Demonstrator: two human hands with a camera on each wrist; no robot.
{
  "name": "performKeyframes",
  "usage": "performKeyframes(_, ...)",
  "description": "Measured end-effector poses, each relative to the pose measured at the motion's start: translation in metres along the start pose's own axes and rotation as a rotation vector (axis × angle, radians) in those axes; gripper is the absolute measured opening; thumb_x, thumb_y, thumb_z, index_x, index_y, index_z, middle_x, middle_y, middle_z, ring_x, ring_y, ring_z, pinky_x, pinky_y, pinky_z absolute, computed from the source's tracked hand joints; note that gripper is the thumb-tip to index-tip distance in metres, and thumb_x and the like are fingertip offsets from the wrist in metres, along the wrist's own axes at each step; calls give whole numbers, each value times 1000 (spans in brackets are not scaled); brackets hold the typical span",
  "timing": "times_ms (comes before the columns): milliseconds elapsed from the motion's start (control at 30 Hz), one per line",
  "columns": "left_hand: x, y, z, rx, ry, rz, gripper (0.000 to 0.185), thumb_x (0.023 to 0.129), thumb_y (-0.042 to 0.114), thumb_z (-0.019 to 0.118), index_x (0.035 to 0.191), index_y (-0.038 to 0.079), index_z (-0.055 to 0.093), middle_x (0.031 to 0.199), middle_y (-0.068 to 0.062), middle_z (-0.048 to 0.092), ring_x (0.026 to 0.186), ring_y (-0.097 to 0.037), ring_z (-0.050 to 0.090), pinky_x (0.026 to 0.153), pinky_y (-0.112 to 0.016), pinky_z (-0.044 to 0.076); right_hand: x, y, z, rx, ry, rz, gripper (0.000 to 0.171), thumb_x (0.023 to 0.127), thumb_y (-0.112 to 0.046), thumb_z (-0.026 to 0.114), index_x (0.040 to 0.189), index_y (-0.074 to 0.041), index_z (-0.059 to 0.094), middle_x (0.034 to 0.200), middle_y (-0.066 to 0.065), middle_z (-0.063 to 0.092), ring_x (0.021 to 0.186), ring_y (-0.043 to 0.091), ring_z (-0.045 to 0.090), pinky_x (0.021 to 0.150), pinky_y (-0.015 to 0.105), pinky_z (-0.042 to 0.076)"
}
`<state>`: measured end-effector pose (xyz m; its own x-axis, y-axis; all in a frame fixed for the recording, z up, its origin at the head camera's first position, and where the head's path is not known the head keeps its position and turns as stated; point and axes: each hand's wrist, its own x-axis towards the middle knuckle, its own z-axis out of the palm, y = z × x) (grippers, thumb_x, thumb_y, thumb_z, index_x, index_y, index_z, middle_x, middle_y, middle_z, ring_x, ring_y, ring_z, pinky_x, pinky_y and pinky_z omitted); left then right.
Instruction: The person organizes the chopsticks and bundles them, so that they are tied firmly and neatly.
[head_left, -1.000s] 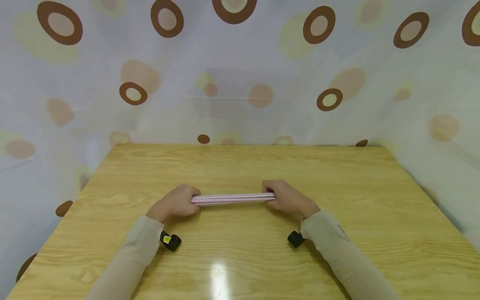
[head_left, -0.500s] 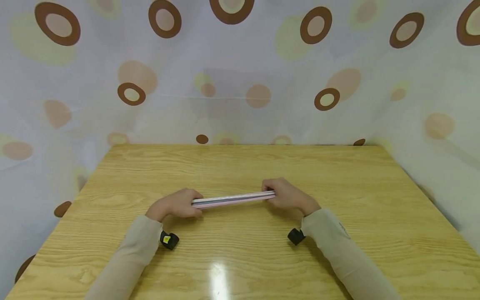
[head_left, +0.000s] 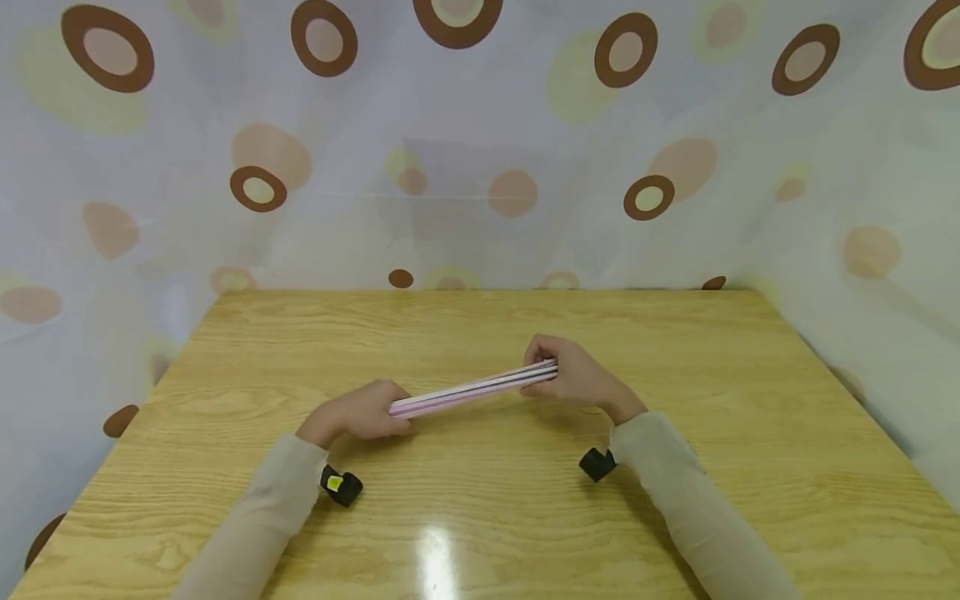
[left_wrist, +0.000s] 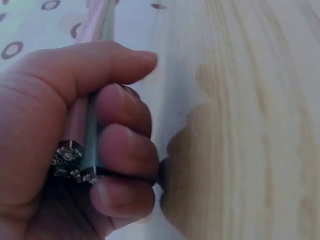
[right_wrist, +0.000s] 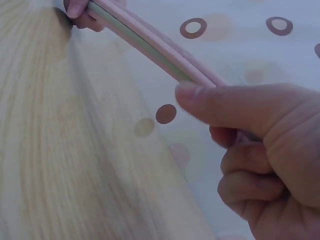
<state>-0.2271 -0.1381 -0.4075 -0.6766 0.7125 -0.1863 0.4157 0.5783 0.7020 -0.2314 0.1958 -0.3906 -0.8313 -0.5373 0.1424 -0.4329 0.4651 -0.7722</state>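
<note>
Pale sleeves point(head_left: 255, 517) enter at the lower corners. Left of centre, the left hand point(head_left: 363, 410) grips a bundle of slim sticks point(head_left: 472, 389), mid-frame, slanting up to the right hand point(head_left: 581, 375), which grasps its other end. Behind the table point(head_left: 675, 333), spotted cloth point(head_left: 450, 108) fills the top.

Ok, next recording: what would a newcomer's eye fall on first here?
Probably the bundle of slim sticks, pink and pale, held slantwise between the left grip and the right grip over the wooden table. After that, likely the backdrop behind the table, with its bold brown rings.
</note>
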Motion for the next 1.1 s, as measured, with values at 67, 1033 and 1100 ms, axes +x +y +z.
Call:
performKeyframes(67,1,-2,1,-19,14,13,14,89,17,66,79,9,63,56,7,48,47,-5,42,45,-20,34,0,-2,-3,43,11,-10,22,80,-8,79,92,-11,60,82,6,61,65,15,54,63,28,47)
performKeyframes(1033,14,5,14,-37,381,56,21,78,25,81,77,11,65,67,4,54,60,-9,46,54,-23,39,5,-8,10,195,356,64,26,97,-20,60,79,-1,59,83,10,55,51,13,37,57,29,40)
performKeyframes(1100,15,4,14,-64,414,61,21,76,26,83,78,11,68,68,4,57,61,-9,47,55,-23,41,5,-8,9,212,349,71,26,97,-20,59,80,0,59,81,10,53,49,11,35,54,28,38)
